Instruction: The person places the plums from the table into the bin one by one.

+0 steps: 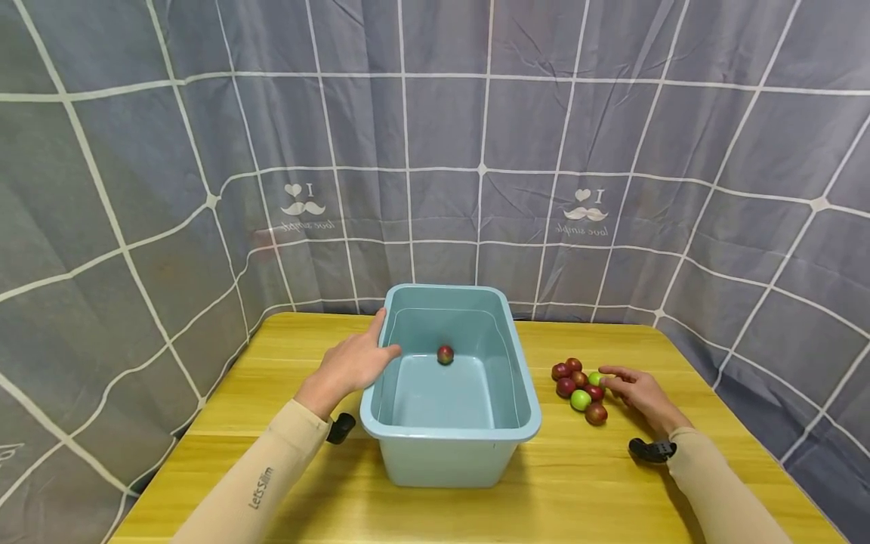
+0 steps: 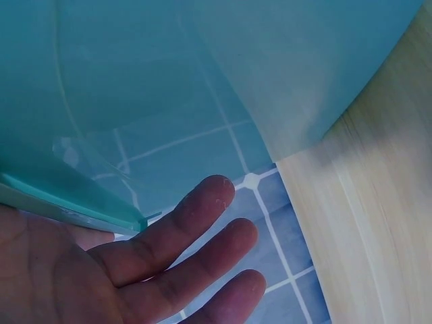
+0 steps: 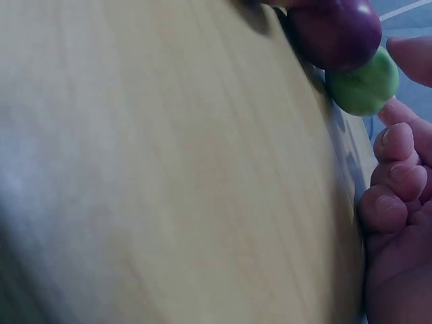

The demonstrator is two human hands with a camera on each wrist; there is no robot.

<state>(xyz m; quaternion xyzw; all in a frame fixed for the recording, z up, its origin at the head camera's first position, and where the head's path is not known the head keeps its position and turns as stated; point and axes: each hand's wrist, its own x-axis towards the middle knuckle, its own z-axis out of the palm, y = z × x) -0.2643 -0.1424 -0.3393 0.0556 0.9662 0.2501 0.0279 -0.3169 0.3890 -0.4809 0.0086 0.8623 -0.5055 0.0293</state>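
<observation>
A light blue plastic basin [image 1: 448, 434] stands on the table with one red plum [image 1: 445, 355] inside. My left hand [image 1: 353, 361] holds its left rim, thumb over the edge and fingers along the outside. Those fingers [image 2: 182, 270] extend loosely below the rim in the left wrist view. To the right of the basin my right hand [image 1: 642, 397] reaches into a small group of plums. Its thumb and index fingertip are right at a green plum [image 3: 364, 84], with its other fingers bent. A dark red plum [image 3: 334, 34] lies against that green one.
Several red plums [image 1: 566, 387] and another green plum [image 1: 581, 400] are grouped on the yellow wooden table [image 1: 571, 483]. A grey curtain [image 1: 442, 136] with white grid lines hangs behind and along both sides of the table.
</observation>
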